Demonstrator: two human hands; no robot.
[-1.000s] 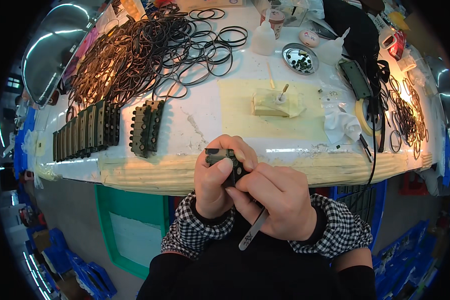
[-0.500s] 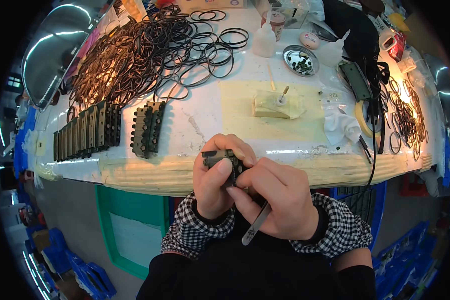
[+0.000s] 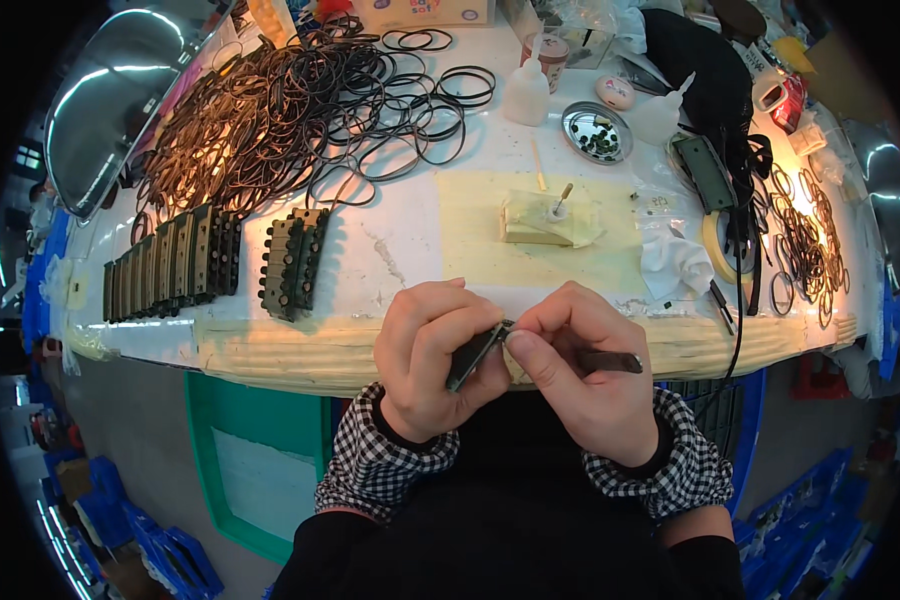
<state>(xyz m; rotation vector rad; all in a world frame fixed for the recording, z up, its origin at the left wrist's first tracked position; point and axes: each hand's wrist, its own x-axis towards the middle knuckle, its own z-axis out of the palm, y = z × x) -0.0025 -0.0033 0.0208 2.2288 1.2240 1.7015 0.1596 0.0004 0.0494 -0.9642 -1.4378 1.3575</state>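
Above the table's front edge, my left hand (image 3: 425,350) is closed around a small dark green rectangular housing (image 3: 473,358), which now lies tilted. My right hand (image 3: 600,400) meets it there, thumb and forefinger pinched at the housing's upper end. A pair of metal tweezers (image 3: 615,362) is tucked in the right hand, its blunt end sticking out past the fingers. Whether the pinch also holds a tiny part I cannot tell. To the left, a row of similar green housings (image 3: 175,260) stands beside a shorter group of them (image 3: 292,262).
A tangled heap of black rubber rings (image 3: 300,110) covers the far left. Further right are a taped block (image 3: 540,222), squeeze bottles (image 3: 527,92), a metal dish (image 3: 625,150) of small green pieces and a tape roll (image 3: 715,245). A green tray (image 3: 205,440) sits below the table edge.
My left hand has turned the housing over to a slanted pose. The tweezers have swung from pointing down toward me to pointing right, and my right hand has shifted slightly right.
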